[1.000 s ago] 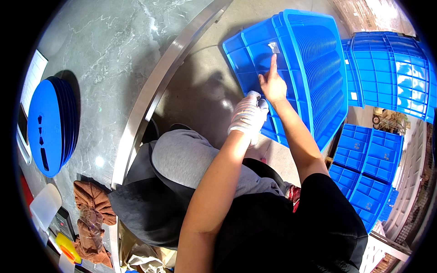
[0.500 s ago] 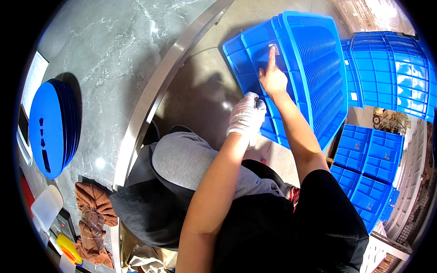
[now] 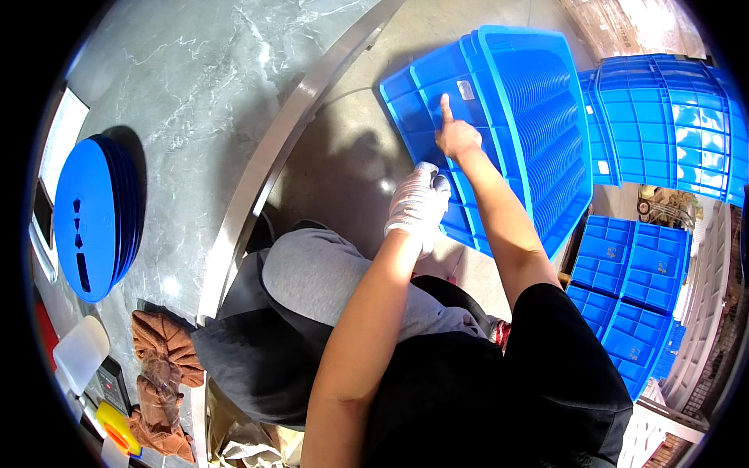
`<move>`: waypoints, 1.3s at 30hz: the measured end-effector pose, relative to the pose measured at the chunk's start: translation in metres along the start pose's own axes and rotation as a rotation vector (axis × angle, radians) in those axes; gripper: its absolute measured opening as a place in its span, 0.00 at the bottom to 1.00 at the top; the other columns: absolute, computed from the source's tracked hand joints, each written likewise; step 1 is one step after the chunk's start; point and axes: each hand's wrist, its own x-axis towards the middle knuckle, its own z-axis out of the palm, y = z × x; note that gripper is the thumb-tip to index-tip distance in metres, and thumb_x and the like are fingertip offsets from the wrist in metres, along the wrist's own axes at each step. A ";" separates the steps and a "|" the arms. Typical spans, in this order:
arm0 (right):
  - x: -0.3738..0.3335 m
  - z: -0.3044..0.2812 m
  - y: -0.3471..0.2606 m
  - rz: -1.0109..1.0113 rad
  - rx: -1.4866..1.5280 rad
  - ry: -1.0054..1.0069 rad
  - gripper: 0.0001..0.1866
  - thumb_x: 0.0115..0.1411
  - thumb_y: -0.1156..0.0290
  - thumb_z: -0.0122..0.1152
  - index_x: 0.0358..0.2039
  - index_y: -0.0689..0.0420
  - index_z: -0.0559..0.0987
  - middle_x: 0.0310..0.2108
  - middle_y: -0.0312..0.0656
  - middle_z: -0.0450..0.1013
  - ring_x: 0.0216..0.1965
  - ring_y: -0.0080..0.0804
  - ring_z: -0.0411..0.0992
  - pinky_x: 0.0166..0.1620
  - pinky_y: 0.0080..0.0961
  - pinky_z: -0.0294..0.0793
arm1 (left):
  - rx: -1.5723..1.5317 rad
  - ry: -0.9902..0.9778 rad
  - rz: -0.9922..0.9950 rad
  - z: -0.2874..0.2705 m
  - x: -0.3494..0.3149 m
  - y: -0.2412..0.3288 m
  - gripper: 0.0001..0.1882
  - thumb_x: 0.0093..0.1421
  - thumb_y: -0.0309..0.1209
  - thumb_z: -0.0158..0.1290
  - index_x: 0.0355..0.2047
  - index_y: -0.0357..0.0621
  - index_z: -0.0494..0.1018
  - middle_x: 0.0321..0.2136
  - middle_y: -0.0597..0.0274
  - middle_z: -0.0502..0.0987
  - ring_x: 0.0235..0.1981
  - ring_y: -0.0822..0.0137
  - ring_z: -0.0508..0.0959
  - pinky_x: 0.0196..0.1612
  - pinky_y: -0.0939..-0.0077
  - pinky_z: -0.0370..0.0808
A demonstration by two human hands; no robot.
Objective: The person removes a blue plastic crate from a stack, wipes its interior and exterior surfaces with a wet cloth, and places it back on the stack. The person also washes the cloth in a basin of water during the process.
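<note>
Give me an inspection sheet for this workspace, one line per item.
Surface: grey marbled table with a metal edge, and bare concrete floor below it.
Job's things: tilted stack of blue crates with a small pale label.
Clutter: stack of blue discs, brown cloth and small devices on the table.
Hands: gloved left hand braces the crate's side; bare right hand presses a fingertip just below and left of the label.
Cables: nothing seen.
Surroundings: more blue crates stacked to the right.
</note>
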 end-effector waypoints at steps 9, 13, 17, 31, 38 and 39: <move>-0.038 -0.008 0.012 0.062 0.024 0.134 0.51 0.55 0.58 0.53 0.63 0.56 0.26 0.27 0.54 0.76 0.26 0.49 0.76 0.31 0.42 0.75 | -0.120 -0.054 -0.054 -0.008 -0.012 0.017 0.14 0.59 0.38 0.49 0.42 0.45 0.71 0.34 0.46 0.77 0.37 0.50 0.77 0.41 0.62 0.72; -0.028 -0.009 0.005 0.105 -0.003 0.005 0.48 0.55 0.66 0.48 0.64 0.54 0.25 0.35 0.55 0.76 0.32 0.46 0.77 0.37 0.40 0.75 | -0.122 -0.035 -0.049 -0.012 -0.011 0.014 0.14 0.59 0.38 0.49 0.42 0.45 0.71 0.33 0.47 0.77 0.35 0.51 0.78 0.41 0.64 0.73; -0.026 0.000 0.004 0.071 -0.028 -0.039 0.46 0.57 0.63 0.49 0.65 0.53 0.29 0.33 0.54 0.76 0.32 0.47 0.77 0.38 0.40 0.75 | -0.167 -0.015 -0.073 -0.011 -0.008 0.004 0.13 0.59 0.36 0.50 0.42 0.46 0.71 0.31 0.49 0.78 0.33 0.57 0.79 0.39 0.66 0.73; -0.024 -0.015 -0.004 0.029 0.085 0.172 0.47 0.55 0.65 0.50 0.65 0.49 0.30 0.29 0.55 0.76 0.27 0.49 0.76 0.33 0.42 0.75 | -0.086 0.027 -0.025 -0.006 -0.008 0.001 0.13 0.59 0.36 0.50 0.42 0.46 0.70 0.29 0.48 0.77 0.32 0.53 0.77 0.37 0.63 0.72; -0.009 0.007 0.004 0.051 0.045 -0.016 0.47 0.56 0.61 0.50 0.65 0.45 0.27 0.37 0.57 0.75 0.37 0.50 0.75 0.42 0.43 0.73 | -0.045 0.035 -0.013 -0.002 -0.002 -0.008 0.13 0.59 0.36 0.50 0.42 0.45 0.70 0.30 0.49 0.77 0.31 0.54 0.78 0.37 0.63 0.72; -0.017 0.001 -0.001 0.041 0.059 0.023 0.48 0.56 0.62 0.50 0.65 0.46 0.28 0.35 0.56 0.75 0.35 0.49 0.76 0.40 0.42 0.74 | -0.072 0.048 -0.039 -0.009 -0.005 -0.002 0.13 0.59 0.36 0.50 0.42 0.45 0.71 0.31 0.49 0.77 0.30 0.54 0.77 0.37 0.64 0.73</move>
